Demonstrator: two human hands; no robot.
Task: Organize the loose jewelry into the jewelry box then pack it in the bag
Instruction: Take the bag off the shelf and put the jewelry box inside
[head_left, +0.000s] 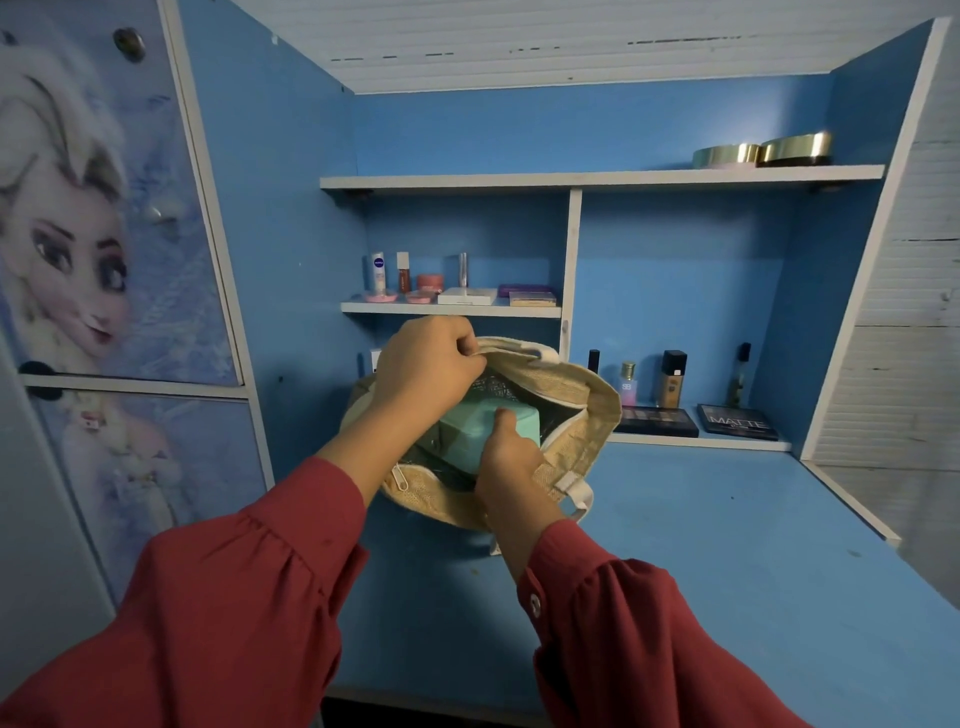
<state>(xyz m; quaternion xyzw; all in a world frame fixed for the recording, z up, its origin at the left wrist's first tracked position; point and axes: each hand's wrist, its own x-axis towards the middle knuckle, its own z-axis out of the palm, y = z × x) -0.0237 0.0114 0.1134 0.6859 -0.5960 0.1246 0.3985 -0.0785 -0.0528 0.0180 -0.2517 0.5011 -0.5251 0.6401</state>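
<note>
i see my left hand (423, 364) curled on the far rim of the woven jute bag (587, 415), fingers pinching the edge and holding the mouth wide. my right hand (511, 457) grips the near side of the mint green jewelry box (467, 431), thumb on its top face, fingers wrapped down the front where i can't see their tips. the two hands are apart, one on the rim and one on the box, with the bag's opening between them.

the jewelry box sits inside the bag's mouth, tilted, most of its top showing above the lining, its lower part hidden. its lid looks closed. a white zipper pull (402, 480) hangs at the near left edge of the opening, and a white strap handle (576, 493) lies off the right side, just beside my right wrist. the bag rests on the blue desk top (727, 545).

both sleeves (234, 597) are dark red, a button showing at the right cuff.

behind the bag, the small shelf (452, 309) carries a nivea tube (378, 270), a lip gloss, a pink pot and flat palettes. to the right, on the low ledge, stand a foundation bottle (672, 379), a small perfume bottle (628, 384) and two dark eyeshadow palettes (737, 421). two gold-rimmed tins (763, 150) sit on the top shelf. a cartoon-printed cupboard door (93, 208) fills the left.
</note>
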